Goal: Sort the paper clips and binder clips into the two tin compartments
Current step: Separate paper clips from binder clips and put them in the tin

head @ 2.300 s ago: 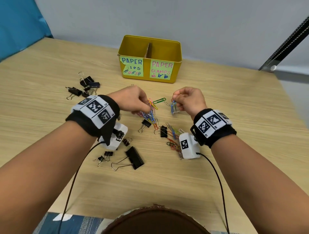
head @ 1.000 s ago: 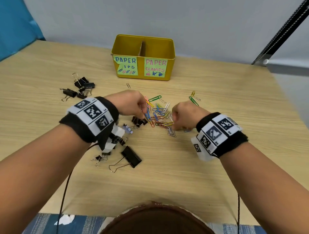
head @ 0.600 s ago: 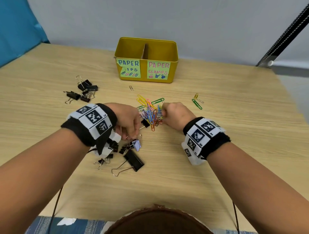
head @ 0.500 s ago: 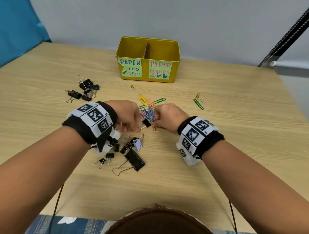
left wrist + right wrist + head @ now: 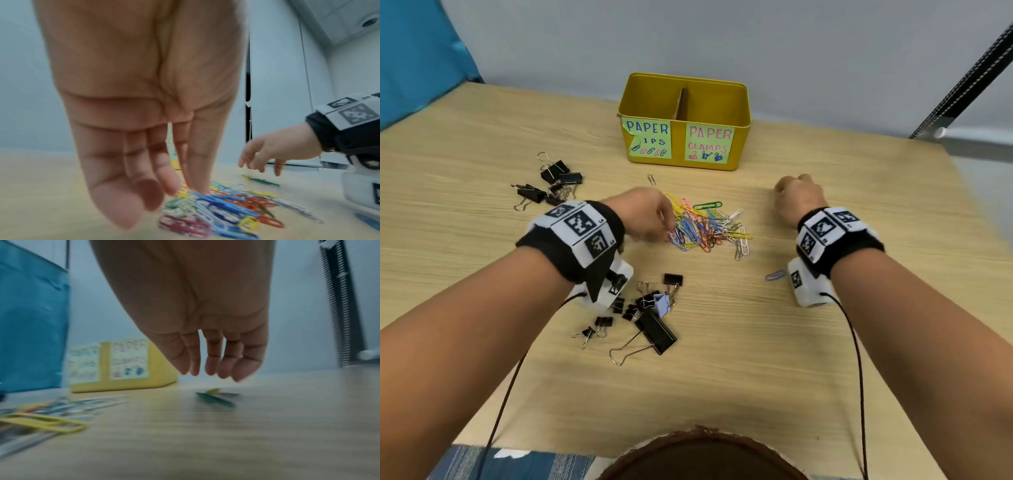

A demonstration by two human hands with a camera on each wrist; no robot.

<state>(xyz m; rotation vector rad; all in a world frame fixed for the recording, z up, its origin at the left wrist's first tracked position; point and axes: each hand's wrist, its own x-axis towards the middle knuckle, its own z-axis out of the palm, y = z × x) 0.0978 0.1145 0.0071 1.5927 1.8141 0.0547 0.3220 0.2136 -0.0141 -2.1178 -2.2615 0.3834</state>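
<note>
A pile of coloured paper clips (image 5: 707,228) (image 5: 222,209) lies mid-table. My left hand (image 5: 666,229) (image 5: 164,191) has its straight fingers pointing down onto the pile's left edge and holds nothing. My right hand (image 5: 792,192) (image 5: 209,373) hovers to the right of the pile with its fingers hanging straight and nothing in them. Just below its fingers lie green and yellow paper clips (image 5: 216,398). Black binder clips (image 5: 650,311) lie near my left wrist, and several more binder clips (image 5: 551,183) lie at the far left. The yellow two-compartment tin (image 5: 736,99) (image 5: 160,369) stands behind.
A lone blue paper clip (image 5: 775,275) lies by my right wrist camera. A single silver clip (image 5: 651,179) lies in front of the tin. Blue fabric (image 5: 417,58) borders the table's far left, and a black rail (image 5: 962,78) slants at the far right.
My right hand has left the pile and swung right, over the green and yellow clips. The pile has spread out. A small black binder clip now lies apart from it, nearer me.
</note>
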